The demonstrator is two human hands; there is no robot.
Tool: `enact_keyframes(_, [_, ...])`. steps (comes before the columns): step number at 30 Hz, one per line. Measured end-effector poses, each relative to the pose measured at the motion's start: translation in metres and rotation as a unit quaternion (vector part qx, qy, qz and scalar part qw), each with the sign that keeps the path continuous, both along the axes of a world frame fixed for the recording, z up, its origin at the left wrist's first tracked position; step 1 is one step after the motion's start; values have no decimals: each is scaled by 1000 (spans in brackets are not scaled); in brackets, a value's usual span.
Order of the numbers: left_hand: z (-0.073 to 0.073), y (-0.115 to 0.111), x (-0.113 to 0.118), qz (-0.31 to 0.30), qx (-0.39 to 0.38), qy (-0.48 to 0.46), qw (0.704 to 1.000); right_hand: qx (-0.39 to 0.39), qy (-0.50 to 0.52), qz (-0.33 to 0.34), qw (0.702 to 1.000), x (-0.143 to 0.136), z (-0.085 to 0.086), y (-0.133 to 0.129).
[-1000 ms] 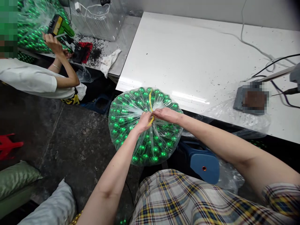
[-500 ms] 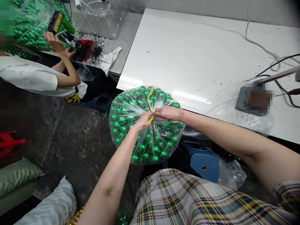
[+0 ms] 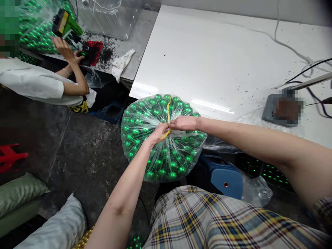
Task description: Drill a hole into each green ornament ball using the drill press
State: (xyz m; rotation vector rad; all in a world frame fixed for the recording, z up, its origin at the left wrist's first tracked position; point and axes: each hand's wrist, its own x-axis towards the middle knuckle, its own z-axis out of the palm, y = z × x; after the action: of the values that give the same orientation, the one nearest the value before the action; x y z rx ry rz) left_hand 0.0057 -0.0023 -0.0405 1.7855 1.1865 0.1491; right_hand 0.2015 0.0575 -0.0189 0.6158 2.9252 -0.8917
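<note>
A big clear plastic bag (image 3: 158, 160) full of shiny green balls stands upright against the white table's edge, its top gathered to the middle. A yellow strip (image 3: 168, 108) runs across the gathered neck, one end lying toward the table and the other toward me. My left hand (image 3: 159, 133) is closed in a pinch on the yellow strip at the neck. From the right, my right hand (image 3: 183, 123) meets it there, fingers pressed together on the same strip. The fingertips of both hands nearly touch, and the spot between them is partly hidden.
The white table (image 3: 212, 55) carries black specks and a grey device (image 3: 268, 110) on the right. Left, a co-worker (image 3: 38, 83) handles a green-and-black machine (image 3: 66, 26). A blue stool (image 3: 225, 181), a red stool (image 3: 11, 157) and stuffed sacks (image 3: 59, 223) stand low down.
Both hands stay at the bag's neck with only a slight shift. The yellow strip's far end has straightened a little. My right forearm has risen slightly in view.
</note>
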Motion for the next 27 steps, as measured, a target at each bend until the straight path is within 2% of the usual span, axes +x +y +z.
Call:
enact_keyframes(3, [2,-1,0,4,-8,-8,1000,-13,-7,10,1000,-3,-6,2])
enact_keyframes(6, [4,-3,-3,5,-10,-29,1000,-12,-5,-12,1000,0,-11,5])
enact_keyframes(9, [5,-6,-5,11,-1,-39,999,5,13,-71,997,8,-10,2])
enact_keyframes(13, [4,-9,-1,28,10,1,1000,29,60,-156,986,19,-6,-18])
enact_keyframes(19, [3,-8,8,20,16,52,998,0,86,-134,987,21,-15,-45])
enact_keyframes(23, [4,-8,9,1,25,77,997,-11,71,-121,990,19,-15,-44])
enact_keyframes(27, [2,-9,10,-15,36,111,993,-23,46,-72,996,17,-10,-36])
